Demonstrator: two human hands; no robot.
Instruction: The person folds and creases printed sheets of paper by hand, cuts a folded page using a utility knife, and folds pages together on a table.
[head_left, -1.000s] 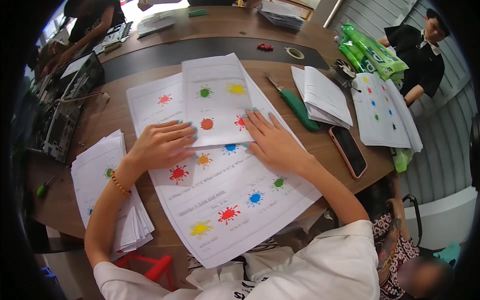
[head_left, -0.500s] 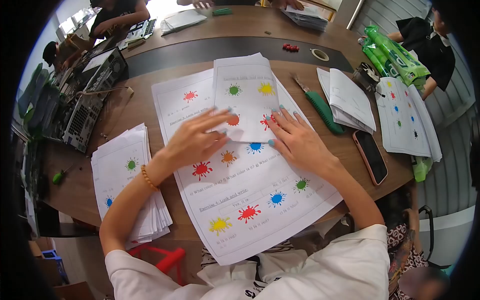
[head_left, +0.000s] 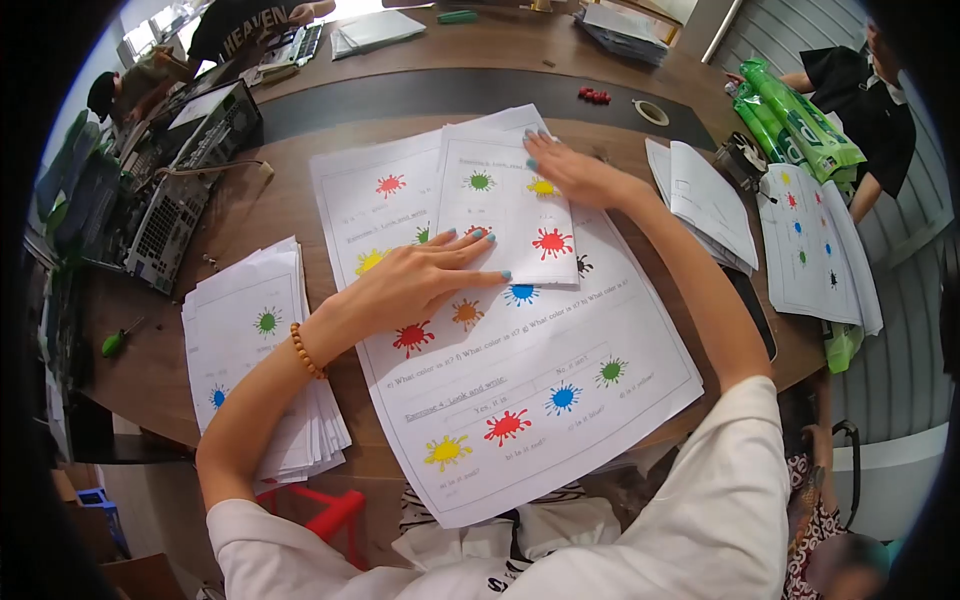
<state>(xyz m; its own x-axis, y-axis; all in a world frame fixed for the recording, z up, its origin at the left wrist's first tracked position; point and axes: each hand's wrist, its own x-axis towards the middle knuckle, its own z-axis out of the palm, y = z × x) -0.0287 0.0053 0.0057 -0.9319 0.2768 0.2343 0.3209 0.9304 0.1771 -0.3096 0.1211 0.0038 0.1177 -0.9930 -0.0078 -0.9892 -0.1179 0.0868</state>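
Note:
A large printed worksheet (head_left: 540, 350) with coloured paint splats lies on the table in front of me. On its upper part rests a smaller folded sheet (head_left: 508, 215) showing green, yellow and red splats. My left hand (head_left: 430, 272) lies with outstretched fingers on the folded sheet's lower left part. At that sheet's upper right edge, my right hand (head_left: 575, 172) presses flat, fingers extended. Neither hand grips anything. My right forearm covers the spot where the green-handled cutter lay, and part of the phone (head_left: 752, 310).
Paper stacks lie at left (head_left: 265, 350) and right (head_left: 705, 200). An opened computer case (head_left: 185, 190) stands at left, a screwdriver (head_left: 120, 340) near it. A tape roll (head_left: 651, 112) and green packages (head_left: 800, 120) lie farther off. Other people are around the table.
My right hand has moved up to the folded sheet's upper right edge. The left hand has come down flat and slightly right. My right arm now covers the cutter.

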